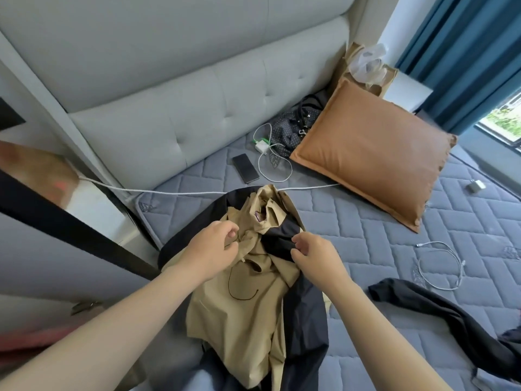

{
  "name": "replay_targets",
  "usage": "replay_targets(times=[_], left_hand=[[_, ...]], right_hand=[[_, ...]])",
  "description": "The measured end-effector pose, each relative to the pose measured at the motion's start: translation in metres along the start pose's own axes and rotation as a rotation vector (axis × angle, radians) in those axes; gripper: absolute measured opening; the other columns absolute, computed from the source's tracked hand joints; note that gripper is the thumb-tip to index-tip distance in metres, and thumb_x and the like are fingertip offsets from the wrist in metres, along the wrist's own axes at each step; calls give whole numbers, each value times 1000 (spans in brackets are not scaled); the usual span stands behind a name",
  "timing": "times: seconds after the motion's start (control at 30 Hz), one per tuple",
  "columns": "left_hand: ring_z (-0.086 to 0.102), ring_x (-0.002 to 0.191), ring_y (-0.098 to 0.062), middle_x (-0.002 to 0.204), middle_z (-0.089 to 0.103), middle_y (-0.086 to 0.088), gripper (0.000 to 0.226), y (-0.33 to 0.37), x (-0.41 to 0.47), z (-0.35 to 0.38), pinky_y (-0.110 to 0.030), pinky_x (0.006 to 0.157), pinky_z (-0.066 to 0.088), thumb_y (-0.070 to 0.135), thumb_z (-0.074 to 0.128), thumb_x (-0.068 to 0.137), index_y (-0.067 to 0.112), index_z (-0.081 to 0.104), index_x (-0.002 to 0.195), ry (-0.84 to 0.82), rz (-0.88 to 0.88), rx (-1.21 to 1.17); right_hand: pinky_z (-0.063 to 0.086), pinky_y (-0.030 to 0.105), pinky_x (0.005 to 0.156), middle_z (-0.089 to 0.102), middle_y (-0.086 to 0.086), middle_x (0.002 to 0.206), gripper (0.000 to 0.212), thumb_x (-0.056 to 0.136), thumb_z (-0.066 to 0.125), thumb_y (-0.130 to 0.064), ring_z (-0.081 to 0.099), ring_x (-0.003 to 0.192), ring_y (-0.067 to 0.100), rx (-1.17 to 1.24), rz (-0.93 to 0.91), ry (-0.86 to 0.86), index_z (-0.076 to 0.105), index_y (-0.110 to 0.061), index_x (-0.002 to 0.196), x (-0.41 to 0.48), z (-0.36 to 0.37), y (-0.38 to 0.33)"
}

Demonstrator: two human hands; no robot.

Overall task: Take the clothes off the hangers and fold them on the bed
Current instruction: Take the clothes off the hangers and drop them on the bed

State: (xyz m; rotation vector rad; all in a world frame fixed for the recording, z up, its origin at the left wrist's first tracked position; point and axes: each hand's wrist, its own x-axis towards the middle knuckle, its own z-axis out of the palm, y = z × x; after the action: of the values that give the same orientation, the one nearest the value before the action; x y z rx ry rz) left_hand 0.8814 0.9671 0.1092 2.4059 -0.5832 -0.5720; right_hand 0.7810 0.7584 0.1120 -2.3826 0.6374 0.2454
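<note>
1. The grey padded headboard (174,88) fills the upper left and upper middle of the frame.
2. The quilted blue-grey mattress (352,221) runs from the centre to the right edge and down to the bottom.
3. A teal curtain (465,52) hangs in the upper right corner.
4. A tan pillow (375,153) lies tilted on the mattress at right of centre, with its upper corner near the headboard.
5. The tan garment (239,306) lies bunched on the mattress at lower centre, its collar end pointing up the frame.
6. The dark cloth (304,320) wraps round the tan garment on both sides. It may be part of the same piece or a second one; the folds do not let me tell.
7. A black garment (439,314) lies crumpled at the lower right, apart from the tan one.
8. The left hand (208,246) is at the centre, fingers curled and pinching a fold of the tan garment just below its collar.
9. The right hand (315,255), just beside it, pinches an edge of the dark cloth between thumb and curled fingers.
10. A dotted bag (287,134) sits against the headboard, touching the pillow's left edge.
11. A long white cord (180,192) crosses the mattress above the tan garment's collar.
12. A white cable (439,266) lies looped at mid right.
13. A phone (245,168) lies face up below the bag.
14. A small charger (476,185) lies near the right edge.
</note>
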Motion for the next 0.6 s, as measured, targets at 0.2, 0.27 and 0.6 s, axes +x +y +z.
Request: replay_targets(times=[0.2,0.27,0.6], left_hand=[[54,97,-6,114,51,11,28,-23,59,20,-23,81,46,24,52,93,25,53,120,-71,15,49],[55,96,-9,115,52,9,25,-32,79,30,-25,82,49,25,51,93,24,53,118,-100,21,83],[52,112,-21,130,47,-1,44,-70,177,81,-32,89,46,31,54,92,21,46,133,-157,83,249]], right_hand=[[49,25,83,65,0,116,34,91,55,-20,60,102,16,-59,90,-38,60,-17,124,47,20,24],[49,25,80,65,1,114,32,91,54,-19,60,97,17,-95,120,-55,61,-16,122,67,29,36],[49,34,87,62,9,118,35,93,53,-26,56,109,26,-241,146,-149,58,-11,124,169,93,89]])
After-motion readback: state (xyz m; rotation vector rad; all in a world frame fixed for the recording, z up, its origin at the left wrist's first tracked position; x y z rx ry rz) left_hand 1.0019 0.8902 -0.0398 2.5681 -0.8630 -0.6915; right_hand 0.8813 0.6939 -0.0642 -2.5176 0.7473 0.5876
